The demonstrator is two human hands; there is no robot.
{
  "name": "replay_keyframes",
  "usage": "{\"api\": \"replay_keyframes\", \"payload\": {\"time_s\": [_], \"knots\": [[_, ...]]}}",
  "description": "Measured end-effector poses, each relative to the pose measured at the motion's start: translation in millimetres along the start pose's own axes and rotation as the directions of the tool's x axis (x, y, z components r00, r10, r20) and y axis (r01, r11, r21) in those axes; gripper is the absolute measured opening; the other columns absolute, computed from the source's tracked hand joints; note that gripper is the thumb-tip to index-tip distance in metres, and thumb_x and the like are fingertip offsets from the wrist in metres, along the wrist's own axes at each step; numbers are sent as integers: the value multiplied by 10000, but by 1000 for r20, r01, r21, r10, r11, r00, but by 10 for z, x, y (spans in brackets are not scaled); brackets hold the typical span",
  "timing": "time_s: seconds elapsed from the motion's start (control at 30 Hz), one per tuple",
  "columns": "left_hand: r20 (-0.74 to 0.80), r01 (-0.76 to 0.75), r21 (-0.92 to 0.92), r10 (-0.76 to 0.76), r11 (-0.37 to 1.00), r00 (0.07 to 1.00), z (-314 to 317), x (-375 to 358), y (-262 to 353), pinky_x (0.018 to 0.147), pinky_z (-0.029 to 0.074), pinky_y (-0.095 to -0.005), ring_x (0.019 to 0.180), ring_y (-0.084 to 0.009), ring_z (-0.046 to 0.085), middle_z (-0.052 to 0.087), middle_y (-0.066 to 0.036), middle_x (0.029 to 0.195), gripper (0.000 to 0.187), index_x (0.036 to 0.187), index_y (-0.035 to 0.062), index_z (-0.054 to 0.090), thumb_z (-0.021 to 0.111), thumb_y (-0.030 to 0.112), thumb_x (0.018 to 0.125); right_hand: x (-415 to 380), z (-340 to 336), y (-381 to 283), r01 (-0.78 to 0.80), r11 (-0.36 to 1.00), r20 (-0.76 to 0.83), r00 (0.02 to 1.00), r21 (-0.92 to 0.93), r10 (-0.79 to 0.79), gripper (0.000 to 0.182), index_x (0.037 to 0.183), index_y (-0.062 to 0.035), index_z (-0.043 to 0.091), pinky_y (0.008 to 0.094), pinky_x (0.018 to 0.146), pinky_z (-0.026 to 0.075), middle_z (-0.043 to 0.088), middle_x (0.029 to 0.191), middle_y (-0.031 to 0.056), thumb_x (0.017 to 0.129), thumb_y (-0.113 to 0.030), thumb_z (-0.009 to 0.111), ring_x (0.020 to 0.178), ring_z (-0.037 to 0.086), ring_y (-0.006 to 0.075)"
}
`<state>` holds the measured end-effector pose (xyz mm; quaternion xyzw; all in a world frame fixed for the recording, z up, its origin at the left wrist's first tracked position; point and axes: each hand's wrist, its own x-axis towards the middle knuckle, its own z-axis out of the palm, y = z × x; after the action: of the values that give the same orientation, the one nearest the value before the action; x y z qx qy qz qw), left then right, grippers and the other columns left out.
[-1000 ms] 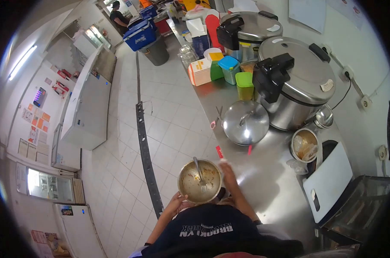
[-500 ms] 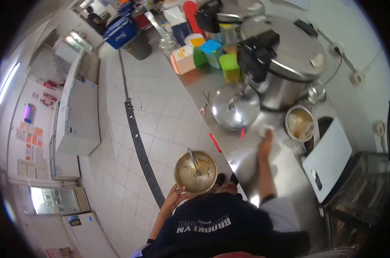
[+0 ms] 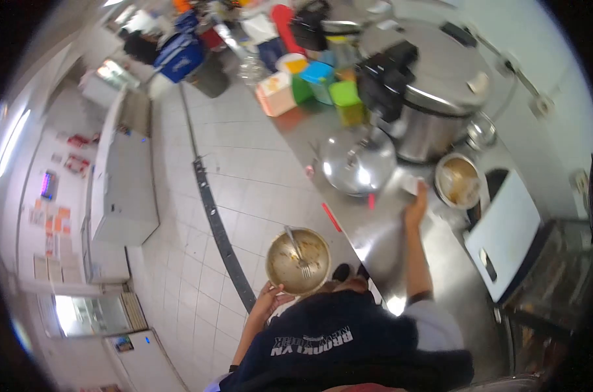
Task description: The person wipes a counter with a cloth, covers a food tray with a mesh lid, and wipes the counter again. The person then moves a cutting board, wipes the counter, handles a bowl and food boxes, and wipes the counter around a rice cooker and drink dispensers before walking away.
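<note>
My left hand (image 3: 270,300) grips the rim of a metal bowl (image 3: 285,271) from its near side, over the floor beside the counter. Food residue marks the inside of the bowl, and a fork (image 3: 298,251) leans in it, tines down. Over the steel counter, my right hand (image 3: 415,210) pinches a small white piece (image 3: 411,185) that looks like cloth or paper. Left of that hand stands a covered pot with a shiny lid (image 3: 358,160). To its right is a metal container (image 3: 458,181) with brownish contents and something like clear plastic.
A large pressure cooker (image 3: 434,85) stands behind the lidded pot. Colourful boxes (image 3: 318,81) crowd the counter's far part. A white cutting board (image 3: 504,238) leans at the right. White chest freezers (image 3: 128,173) line the left wall; a person (image 3: 139,46) is far off.
My right hand has moved a little farther forward and to the right with the white piece. The bowl and my left hand have stayed nearly in place.
</note>
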<state>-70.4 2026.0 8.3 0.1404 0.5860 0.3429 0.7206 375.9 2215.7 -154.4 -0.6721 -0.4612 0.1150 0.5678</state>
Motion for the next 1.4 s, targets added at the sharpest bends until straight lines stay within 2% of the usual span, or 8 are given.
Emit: {"api": "replay_keyframes", "payload": {"time_s": [0.17, 0.33, 0.53, 0.63, 0.87, 1.0, 1.03, 1.4], "knots": [[-2, -44, -62, 43, 997, 999, -65, -26, -72, 799, 525, -424, 922, -361, 593, 491, -221, 1128, 405, 1206, -21, 306, 510, 67, 867, 193, 365, 162, 282, 843, 258, 950, -459, -177, 536, 1250, 18, 431, 412, 1067, 210, 376, 1338, 175, 728, 116, 358, 1273, 289, 340], [-57, -76, -101, 71, 992, 996, -88, -96, -161, 811, 520, -413, 929, -358, 592, 493, -209, 1128, 399, 1199, -14, 307, 513, 73, 867, -682, 932, -210, 150, 934, 187, 978, -323, -93, 545, 1235, -41, 466, 400, 1062, 231, 406, 1316, 167, 712, 103, 425, 1256, 318, 331], [-43, -30, -134, 24, 991, 999, -209, -90, -224, 837, 506, -419, 950, -366, 580, 452, -215, 1175, 419, 1215, -14, 295, 513, 78, 869, -1263, 1401, -964, 299, 938, 589, 731, 176, -344, 508, 1199, -55, 515, 358, 1055, 247, 460, 1279, 143, 722, 103, 438, 1225, 382, 291], [-5, -28, -100, 28, 995, 1000, -243, -31, -177, 833, 507, -429, 951, -372, 577, 438, -223, 1188, 426, 1221, -15, 289, 512, 80, 870, -1216, 1459, -1194, -202, 916, 801, 573, 345, -176, 469, 1195, -69, 530, 352, 1051, 245, 462, 1281, 146, 751, 66, 462, 1235, 379, 262], [57, -42, -89, 47, 995, 997, -189, 85, -57, 801, 522, -435, 927, -374, 585, 439, -227, 1184, 487, 1249, -18, 265, 536, 92, 859, -1047, -599, -1059, 13, 999, 285, 958, 48, -26, 395, 1221, 18, 467, 392, 1054, 238, 455, 1274, 176, 837, -10, 380, 1229, 376, 311], [38, -10, 1, 10, 1000, 999, -169, 66, 83, 776, 531, -415, 871, -346, 612, 454, -222, 1168, 493, 1255, -12, 258, 533, 107, 864, -1482, -1765, -570, -15, 910, 53, 998, -414, 41, 402, 1254, 25, 426, 413, 1070, 197, 430, 1294, 186, 864, -43, 355, 1265, 314, 337], [34, 7, 1, -7, 1000, 999, -182, 82, 87, 772, 532, -412, 868, -344, 613, 463, -221, 1156, 480, 1249, -10, 265, 530, 106, 866, -1721, -1798, -394, -252, 853, -20, 962, -457, 273, 412, 1270, 5, 420, 403, 1066, 194, 398, 1328, 171, 881, -90, 322, 1279, 292, 338], [-1, 24, 33, -24, 999, 1000, -338, 103, 96, 755, 547, -408, 832, -331, 625, 487, -207, 1129, 389, 1199, 23, 332, 520, 69, 862, -1621, 1067, -990, 108, 985, 197, 977, -136, -80, 357, 1194, -36, 486, 382, 1002, 323, 448, 1248, 185, 842, -33, 427, 1192, 391, 318]]}}
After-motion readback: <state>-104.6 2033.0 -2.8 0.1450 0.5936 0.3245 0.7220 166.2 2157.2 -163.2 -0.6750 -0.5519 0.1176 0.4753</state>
